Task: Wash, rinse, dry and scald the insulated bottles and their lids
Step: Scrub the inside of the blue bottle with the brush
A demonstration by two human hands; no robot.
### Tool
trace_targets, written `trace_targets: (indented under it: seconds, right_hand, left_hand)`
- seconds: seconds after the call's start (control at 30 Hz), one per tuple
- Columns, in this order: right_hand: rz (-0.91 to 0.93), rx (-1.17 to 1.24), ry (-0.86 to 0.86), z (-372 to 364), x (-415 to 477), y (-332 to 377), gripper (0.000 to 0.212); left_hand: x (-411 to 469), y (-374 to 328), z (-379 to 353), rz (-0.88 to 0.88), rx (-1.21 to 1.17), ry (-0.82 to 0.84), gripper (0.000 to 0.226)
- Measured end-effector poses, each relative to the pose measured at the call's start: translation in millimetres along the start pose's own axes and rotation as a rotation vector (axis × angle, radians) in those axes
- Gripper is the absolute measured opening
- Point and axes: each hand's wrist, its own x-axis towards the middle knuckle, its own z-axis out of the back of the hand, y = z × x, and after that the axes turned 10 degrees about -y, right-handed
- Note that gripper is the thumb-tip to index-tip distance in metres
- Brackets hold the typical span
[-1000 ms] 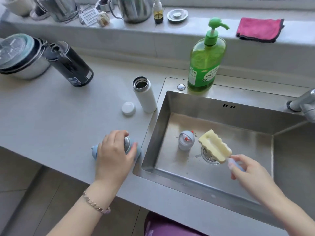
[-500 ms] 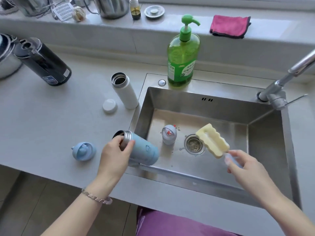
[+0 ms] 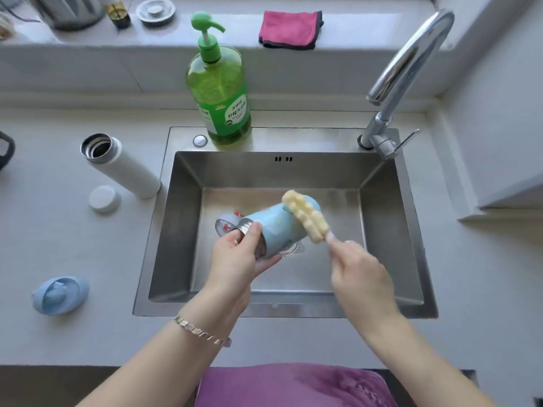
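I count two insulated bottles in full view: a light blue steel bottle (image 3: 276, 227) and a tall white steel bottle (image 3: 123, 168), which stands open on the grey counter (image 3: 58, 230) just beside the steel sink (image 3: 293, 171). There are three lids. A round white lid (image 3: 105, 198) and a light blue domed lid (image 3: 60, 294) lie on the counter, and a grey lid with red parts (image 3: 224, 226) lies in the sink, half hidden. There is also one green soap pump bottle (image 3: 219, 92) and one pink cloth (image 3: 289, 29). The left hand (image 3: 238, 259) grips the blue bottle near its metal mouth and holds it tilted over the middle of the sink. The right hand (image 3: 358, 274) is closed around the handle of one yellow sponge brush (image 3: 305, 220). Half a second ago the bottle was at the sink's left edge and the sponge was apart from it; now the sponge touches the bottle's far end.
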Motion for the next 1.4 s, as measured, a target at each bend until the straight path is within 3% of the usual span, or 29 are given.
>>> trace_targets:
  seconds: [0.07,0.17,0.2,0.3,0.33,0.43,0.47,0.57,0.7,0.83,0.93,1.0,1.07,1.13,1.2,1.33,1.4]
  right_hand:
    - [-0.121,0.069,-0.044,-1.9,9.4,-11.6,0.037]
    - [0.137,0.283,-0.001,-1.8,-12.6,10.3,0.035]
    - [0.126,0.362,0.042,3.0,-13.9,13.1,0.033]
    - [-0.234,0.489,-0.01,10.0,12.3,-8.7,0.024]
    - [-0.261,0.496,0.001,11.9,13.2,-10.0,0.023]
    - [0.032,0.509,0.093,13.5,-11.0,19.9,0.025]
    - [0.042,0.506,0.097,14.4,-11.0,20.0,0.027]
    - [-0.211,0.412,0.029,19.8,16.0,-0.6,0.03]
    - [0.022,0.446,0.187,28.1,-1.7,21.9,0.03]
    - [-0.23,0.346,0.116,30.8,23.8,3.4,0.031]
    - [-0.048,0.426,0.207,33.3,5.4,24.3,0.027]
    - [-0.123,0.44,0.235,32.4,11.3,17.5,0.029]
    - [-0.256,0.391,0.217,31.2,23.5,3.8,0.032]
    - [-0.204,0.445,0.235,32.9,17.4,9.1,0.031]
    - [-0.092,0.515,0.276,35.0,3.0,23.2,0.028]
    - [-0.235,0.377,0.193,24.9,18.3,0.3,0.032]
    - [-0.121,0.39,0.173,21.9,7.7,8.9,0.03]
  left_hand:
    - [-3.0,-1.6,-1.7,0.0,-0.019,0.014,0.029]
    - [-5.3,-3.4,-4.7,-0.044,-0.013,0.059,0.031]
    - [-6.2,-4.0,-4.9,-0.066,-0.011,0.08,0.031]
    - [-6.2,-4.0,-2.7,-0.106,0.029,0.105,0.027]
    - [-6.2,-2.8,-2.6,-0.119,0.046,0.108,0.026]
    - [-9.5,-0.6,-4.2,-0.121,0.051,0.138,0.025]
    - [-10.7,-0.4,-3.8,-0.129,0.05,0.149,0.025]
    - [-9.2,-0.7,0.9,-0.203,0.088,0.133,0.023]
    - [-9.5,-4.2,6.7,-0.261,0.132,0.16,0.022]
    - [-9.7,-6.7,15.8,-0.377,0.217,0.21,0.024]
    - [-6.6,-6.1,22.6,-0.49,0.359,0.247,0.02]
    - [-6.1,-5.4,29.3,-0.553,0.423,0.299,0.013]
    - [-5.0,-5.0,34.3,-0.609,0.503,0.324,0.034]
    - [-5.5,-6.3,34.3,-0.644,0.542,0.331,0.043]
    - [-5.4,-7.2,34.3,-0.628,0.535,0.326,0.043]
    - [-3.6,-6.6,35.6,-0.571,0.461,0.308,0.049]
    - [-2.3,-6.1,33.4,-0.548,0.434,0.271,0.037]
